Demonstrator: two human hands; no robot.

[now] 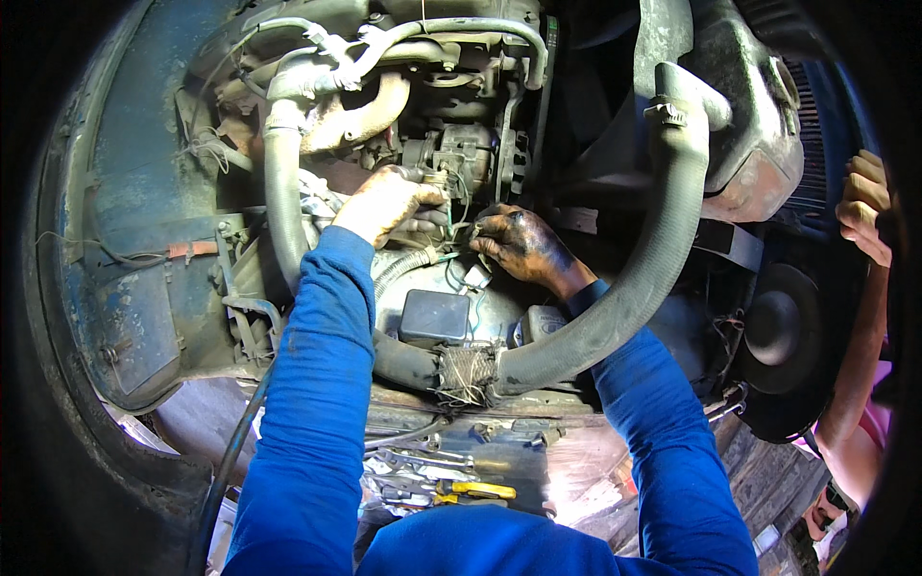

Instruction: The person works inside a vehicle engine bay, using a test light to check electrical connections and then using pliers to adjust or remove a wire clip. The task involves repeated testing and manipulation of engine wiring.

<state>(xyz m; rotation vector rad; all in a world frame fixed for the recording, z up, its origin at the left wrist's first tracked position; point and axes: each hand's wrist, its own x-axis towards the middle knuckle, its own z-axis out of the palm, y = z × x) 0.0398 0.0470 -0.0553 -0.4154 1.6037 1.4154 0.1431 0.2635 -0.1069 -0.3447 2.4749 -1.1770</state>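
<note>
Both of my hands reach into an engine bay, close to a dirty metal alternator-like unit (468,149) with thin wires. My left hand (389,206) is closed beside the wires, its thumb toward the unit; what lies in its fingers is hidden. My right hand (523,245), dark with grease, pinches at a thin wire near its fingertips. A green wire (448,219) runs down between the hands. Below them are a corrugated conduit (401,271), a small white connector (476,277) and a black rectangular box (434,317).
A thick grey hose (663,230) curves around my right forearm, with a cord-wrapped joint (467,374) in front. Another hose (282,173) stands left. Yellow-handled pliers (480,490) lie among tools near my body. Another person's hand (867,206) rests at the right edge.
</note>
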